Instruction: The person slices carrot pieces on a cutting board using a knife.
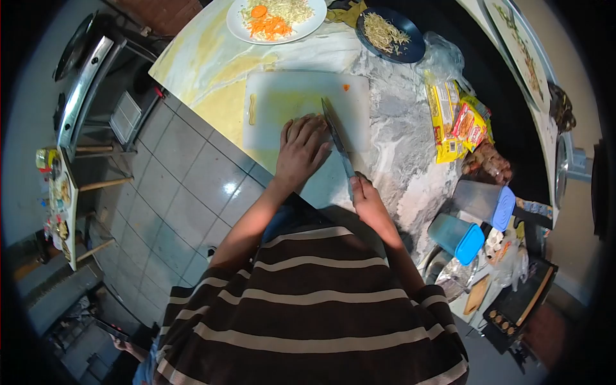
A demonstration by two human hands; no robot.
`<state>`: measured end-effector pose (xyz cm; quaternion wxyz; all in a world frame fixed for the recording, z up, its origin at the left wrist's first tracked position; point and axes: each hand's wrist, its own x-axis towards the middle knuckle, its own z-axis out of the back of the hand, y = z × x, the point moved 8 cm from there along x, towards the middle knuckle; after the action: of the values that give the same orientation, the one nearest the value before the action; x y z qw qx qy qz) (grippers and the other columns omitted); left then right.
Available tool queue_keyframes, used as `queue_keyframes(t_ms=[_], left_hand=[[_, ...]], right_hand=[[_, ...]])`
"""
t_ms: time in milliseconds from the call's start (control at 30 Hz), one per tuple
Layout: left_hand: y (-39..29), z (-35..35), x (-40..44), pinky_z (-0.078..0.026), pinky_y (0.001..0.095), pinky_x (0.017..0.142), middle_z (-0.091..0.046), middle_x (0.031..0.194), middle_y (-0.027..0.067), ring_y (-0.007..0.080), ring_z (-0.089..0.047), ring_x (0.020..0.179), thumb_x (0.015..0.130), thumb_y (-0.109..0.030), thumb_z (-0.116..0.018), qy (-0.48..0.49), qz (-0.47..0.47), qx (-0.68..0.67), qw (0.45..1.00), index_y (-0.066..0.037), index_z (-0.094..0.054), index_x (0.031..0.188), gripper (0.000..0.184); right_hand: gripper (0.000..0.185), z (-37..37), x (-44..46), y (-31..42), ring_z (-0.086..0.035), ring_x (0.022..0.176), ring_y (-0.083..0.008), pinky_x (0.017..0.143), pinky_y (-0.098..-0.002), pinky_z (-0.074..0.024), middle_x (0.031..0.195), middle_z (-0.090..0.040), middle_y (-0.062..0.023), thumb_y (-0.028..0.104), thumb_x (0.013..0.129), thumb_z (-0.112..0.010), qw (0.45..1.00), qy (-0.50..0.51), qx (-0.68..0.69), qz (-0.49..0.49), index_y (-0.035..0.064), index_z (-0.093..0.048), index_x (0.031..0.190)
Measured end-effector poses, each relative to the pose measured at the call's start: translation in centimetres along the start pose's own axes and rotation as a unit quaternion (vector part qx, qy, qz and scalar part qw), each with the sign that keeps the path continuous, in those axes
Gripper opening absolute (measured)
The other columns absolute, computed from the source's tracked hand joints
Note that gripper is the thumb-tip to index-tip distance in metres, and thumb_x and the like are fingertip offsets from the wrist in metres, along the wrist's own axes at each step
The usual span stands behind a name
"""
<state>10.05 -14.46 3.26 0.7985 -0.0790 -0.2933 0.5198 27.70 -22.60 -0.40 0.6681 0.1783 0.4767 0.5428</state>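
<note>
A white cutting board (256, 90) with a yellow-green stain lies on the marbled table. My right hand (367, 200) is wrapped round the handle of a kitchen knife (339, 141), its blade on the board pointing away from me. Just left of the blade, my left hand (300, 146) rests palm down with its fingers together and curled at the tips. What lies under those fingertips is hidden. Beyond the knife tip sits a small orange piece (346, 87), and the board's handle slot (252, 109) shows at its left side.
A white plate (234, 22) of shredded carrot and pale shreds stands at the far edge, beside a dark plate (410, 51) of bean sprouts. Yellow packets (443, 122) and blue-lidded containers (449, 232) line the right. Another person's hand (119, 340) shows at lower left.
</note>
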Motion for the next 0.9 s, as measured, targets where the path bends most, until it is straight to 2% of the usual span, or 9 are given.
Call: queue_keyframes(t_ms=[233,267,300,367,400,467,733,833,900], left_hand=[[0.7,0.1,-0.3,-0.027,0.0499,0.112,-0.052,0.135,0.0103,0.0288,-0.043,0.130,0.089,-0.028,-0.061,-0.016,0.022,-0.038,0.999,-0.009,-0.056,0.130,0.045],[0.7,0.0,-0.3,-0.027,0.0499,0.112,-0.052,0.134,0.0105,0.0290,-0.043,0.129,0.090,-0.028,-0.061,-0.018,0.012,-0.035,0.999,-0.010,-0.056,0.130,0.044],[0.6,0.0,-0.4,-0.028,0.0500,0.111,-0.052,0.134,0.0108,0.0292,-0.044,0.129,0.090,-0.028,-0.061,-0.018,0.002,-0.031,0.999,-0.011,-0.056,0.130,0.044],[0.7,-0.1,-0.5,-0.029,0.0500,0.111,-0.052,0.134,0.0110,0.0293,-0.044,0.128,0.090,-0.028,-0.061,-0.020,0.006,-0.025,0.999,-0.011,-0.057,0.130,0.044],[0.6,-0.1,-0.6,-0.029,0.0500,0.111,-0.052,0.133,0.0113,0.0295,-0.045,0.128,0.091,-0.029,-0.061,-0.017,0.002,-0.017,1.000,-0.012,-0.057,0.130,0.043],[0.6,0.0,-0.7,-0.030,0.0499,0.111,-0.052,0.133,0.0113,0.0295,-0.045,0.127,0.090,-0.029,-0.062,-0.023,0.003,-0.021,1.000,-0.011,-0.057,0.128,0.042],[0.8,0.3,-1.0,-0.033,0.0480,0.109,-0.054,0.131,0.0089,0.0281,-0.047,0.125,0.088,-0.029,-0.066,-0.042,0.003,-0.036,0.998,-0.007,-0.059,0.120,0.039],[0.9,0.4,-1.2,-0.033,0.0471,0.109,-0.055,0.130,0.0080,0.0267,-0.047,0.125,0.087,-0.028,-0.067,-0.055,0.006,-0.047,0.997,-0.006,-0.059,0.120,0.040],[1.1,0.4,-1.3,-0.034,0.0465,0.108,-0.056,0.129,0.0077,0.0259,-0.047,0.125,0.087,-0.028,-0.067,-0.048,0.012,-0.052,0.997,-0.006,-0.058,0.121,0.042]], right_hand=[[0.044,0.0,-0.6,-1.3,-0.058,0.081,-0.0407,0.078,-0.0444,-0.0449,0.083,-0.059,-0.0242,0.036,0.104,-0.039,0.996,0.046,0.023,-0.076,-0.0034,-0.057,0.107],[0.040,0.0,-0.4,-2.1,-0.056,0.061,-0.0291,0.060,-0.0391,-0.0455,0.070,-0.056,-0.0161,0.038,0.105,-0.038,0.997,0.046,0.002,-0.054,0.0016,-0.057,0.105],[0.040,0.2,-0.5,-1.6,-0.056,0.061,-0.0291,0.060,-0.0391,-0.0455,0.070,-0.056,-0.0161,0.038,0.105,-0.038,0.997,0.049,-0.007,-0.054,0.0016,-0.057,0.105],[0.037,-0.7,-1.4,-1.6,-0.042,0.042,-0.0141,0.040,-0.0295,-0.0341,0.059,-0.047,-0.0045,0.041,0.105,-0.037,0.969,0.110,0.156,-0.153,0.0080,-0.052,0.098],[0.037,-0.7,-1.6,-1.2,-0.042,0.042,-0.0141,0.040,-0.0295,-0.0341,0.059,-0.047,-0.0045,0.041,0.105,-0.037,0.970,0.114,0.152,-0.154,0.0080,-0.052,0.098],[0.036,-0.6,-1.8,-0.8,-0.026,0.036,-0.0035,0.033,-0.0221,-0.0189,0.055,-0.037,0.0043,0.044,0.105,-0.036,0.958,0.096,0.216,-0.161,0.0130,-0.046,0.090],[0.038,0.0,-1.2,-1.8,-0.028,0.039,-0.0044,0.034,-0.0230,-0.0216,0.056,-0.034,0.0049,0.046,0.105,-0.036,0.977,0.071,0.153,-0.130,0.0122,-0.046,0.089],[0.040,0.6,-0.4,-1.3,-0.033,0.040,-0.0063,0.036,-0.0250,-0.0270,0.056,-0.038,0.0030,0.044,0.105,-0.037,1.000,0.003,-0.009,-0.013,0.0078,-0.051,0.094],[0.048,1.0,-0.8,-0.1,-0.059,0.105,-0.0496,0.091,-0.0443,-0.0459,0.104,-0.064,-0.0320,0.035,0.104,-0.039,0.994,0.014,-0.094,-0.053,-0.0060,-0.053,0.125]])
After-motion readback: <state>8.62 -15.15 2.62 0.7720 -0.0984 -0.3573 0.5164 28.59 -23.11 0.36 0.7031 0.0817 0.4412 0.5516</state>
